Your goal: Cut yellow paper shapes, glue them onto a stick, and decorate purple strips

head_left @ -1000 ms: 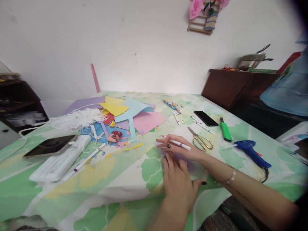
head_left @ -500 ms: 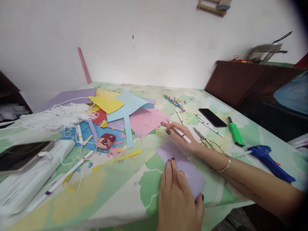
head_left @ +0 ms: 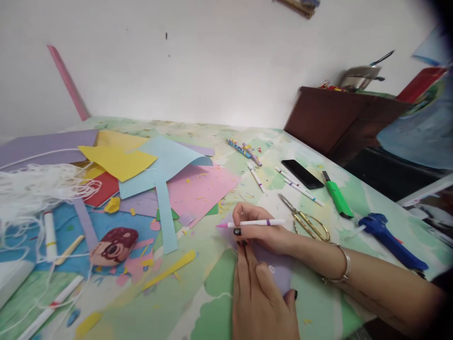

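My left hand (head_left: pixel 260 288) lies flat with its fingers extended on a purple sheet of paper (head_left: pixel 281 267) near the table's front edge. Just beyond its fingertips, my right hand (head_left: pixel 260 226) holds a white marker (head_left: pixel 256 223) in a pinch, its pink tip pointing left over the sheet's upper left part. A small white ring-shaped mark (head_left: pixel 272 269) shows on the purple paper beside my left thumb. My two hands touch or nearly touch and cover much of the sheet.
Coloured papers (head_left: pixel 201 189), white string (head_left: pixel 38 189) and a bear-faced case (head_left: pixel 115 246) are on the left. Gold scissors (head_left: pixel 304 219), a black phone (head_left: pixel 302 174), a green cutter (head_left: pixel 338 196) and a blue glue gun (head_left: pixel 392 241) lie on the right.
My right hand has come down and closer to my left fingers, turning the marker so its pink tip points left. The view has shifted, with the left-side items now larger and further left.
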A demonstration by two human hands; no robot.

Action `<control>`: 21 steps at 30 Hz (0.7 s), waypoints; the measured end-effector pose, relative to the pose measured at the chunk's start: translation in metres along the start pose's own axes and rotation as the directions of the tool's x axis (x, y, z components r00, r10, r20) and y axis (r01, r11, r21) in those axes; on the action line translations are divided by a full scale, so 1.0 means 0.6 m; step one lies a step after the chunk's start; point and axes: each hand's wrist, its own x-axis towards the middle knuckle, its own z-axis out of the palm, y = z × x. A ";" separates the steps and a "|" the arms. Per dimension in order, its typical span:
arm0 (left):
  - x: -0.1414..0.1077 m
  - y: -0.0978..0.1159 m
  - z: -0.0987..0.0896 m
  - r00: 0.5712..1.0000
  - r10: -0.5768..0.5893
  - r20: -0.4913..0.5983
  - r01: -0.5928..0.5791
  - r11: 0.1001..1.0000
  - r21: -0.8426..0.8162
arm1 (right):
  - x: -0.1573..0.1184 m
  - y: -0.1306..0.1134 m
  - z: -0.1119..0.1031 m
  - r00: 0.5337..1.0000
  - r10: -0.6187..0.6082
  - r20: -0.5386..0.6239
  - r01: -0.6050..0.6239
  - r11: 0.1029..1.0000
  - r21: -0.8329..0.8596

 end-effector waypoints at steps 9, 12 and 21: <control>0.007 0.007 -0.023 0.998 -0.027 0.050 0.025 0.999 0.048 | 0.015 0.003 -0.037 0.994 -0.037 -0.100 0.041 0.999 0.034; 0.012 0.007 -0.034 0.993 -0.049 0.107 0.045 0.998 0.040 | 0.018 -0.003 -0.040 0.995 -0.026 -0.097 0.013 0.992 -0.129; 0.011 0.013 -0.007 0.990 -0.122 0.071 0.122 0.993 0.005 | 0.047 -0.009 -0.030 0.992 -0.106 -0.071 0.063 0.889 -0.453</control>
